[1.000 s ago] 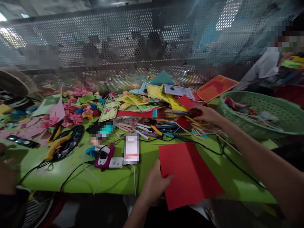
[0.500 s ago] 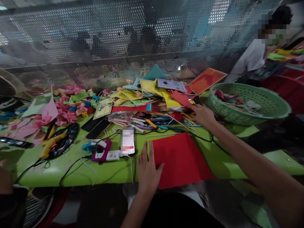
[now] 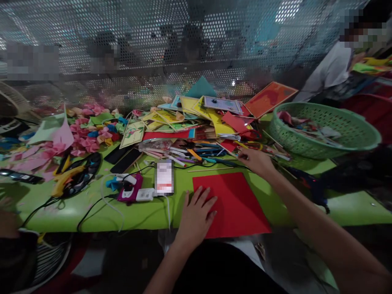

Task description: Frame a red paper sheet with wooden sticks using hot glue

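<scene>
A red sheet of paper [image 3: 235, 204] lies flat near the front edge of the green table [image 3: 98, 214]. My left hand [image 3: 199, 212] rests on its left side, fingers spread and holding nothing. Beyond the sheet, my right hand [image 3: 257, 161] is down at the edge of a spread of pens and pencils [image 3: 186, 154]. Its fingertips are pinched together beside a thin stick; whether they grip the stick is too small to tell. Just behind that hand lies a yellow-handled tool [image 3: 254, 145], partly hidden.
Decorated cards [image 3: 225, 105] are heaped at the back. A green basket [image 3: 324, 149] with scraps stands right, near a dark glue gun [image 3: 315, 185]. Leftward are a lit phone [image 3: 164, 177], a purple power strip [image 3: 131, 190], cables, a yellow glue gun [image 3: 69, 180] and pink paper flowers [image 3: 82, 136].
My right hand has drawn back slightly from the pile toward me, and its fingers have come together. My left hand has shifted right, further onto the red sheet.
</scene>
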Demonstrator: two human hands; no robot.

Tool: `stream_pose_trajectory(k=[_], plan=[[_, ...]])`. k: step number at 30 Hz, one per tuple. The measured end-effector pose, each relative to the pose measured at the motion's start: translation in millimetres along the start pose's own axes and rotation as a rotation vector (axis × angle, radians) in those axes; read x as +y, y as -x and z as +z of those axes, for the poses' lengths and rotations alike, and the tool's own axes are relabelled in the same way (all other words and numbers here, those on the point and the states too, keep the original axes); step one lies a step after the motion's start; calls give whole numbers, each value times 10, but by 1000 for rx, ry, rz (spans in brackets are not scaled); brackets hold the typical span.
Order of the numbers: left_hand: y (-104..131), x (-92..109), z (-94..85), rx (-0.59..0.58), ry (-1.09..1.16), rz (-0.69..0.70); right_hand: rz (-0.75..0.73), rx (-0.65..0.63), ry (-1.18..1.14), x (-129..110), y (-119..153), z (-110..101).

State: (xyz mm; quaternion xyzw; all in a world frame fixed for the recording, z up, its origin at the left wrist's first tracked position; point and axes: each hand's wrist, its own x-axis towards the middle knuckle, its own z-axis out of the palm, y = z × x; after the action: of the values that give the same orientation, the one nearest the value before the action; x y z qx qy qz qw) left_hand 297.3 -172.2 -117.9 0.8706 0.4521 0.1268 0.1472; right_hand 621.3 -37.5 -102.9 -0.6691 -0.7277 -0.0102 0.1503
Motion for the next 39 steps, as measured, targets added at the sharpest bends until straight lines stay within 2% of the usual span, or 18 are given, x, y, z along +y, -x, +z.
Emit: stream_pose_trajectory(k=[6, 10, 13, 18, 21, 25, 30, 39], plan=[[-14, -8, -132, -3, 7, -21, -95, 116, -62, -120, 146, -183], [-97, -5, -170, 9, 16, -79, -370, 99, -222, -308, 327, -269], [-160, -21, -156, 32, 19, -115, -503, 36, -260, -396, 425, -165], [-191, -41, -134, 62, 24, -123, -522, 25, -221, -417, 491, 117], [-187, -39, -137, 77, 21, -117, -552, 39, -196, -432, 508, 202], [-200, -28, -152, 95, 10, -129, -584, 64, -121, -466, 537, 222], [-232, -24, -162, 63, -37, -153, -584, 33, -53, -498, 556, 211], [-278, -36, -119, 4, -152, -160, -585, 45, -71, -560, 539, 217]])
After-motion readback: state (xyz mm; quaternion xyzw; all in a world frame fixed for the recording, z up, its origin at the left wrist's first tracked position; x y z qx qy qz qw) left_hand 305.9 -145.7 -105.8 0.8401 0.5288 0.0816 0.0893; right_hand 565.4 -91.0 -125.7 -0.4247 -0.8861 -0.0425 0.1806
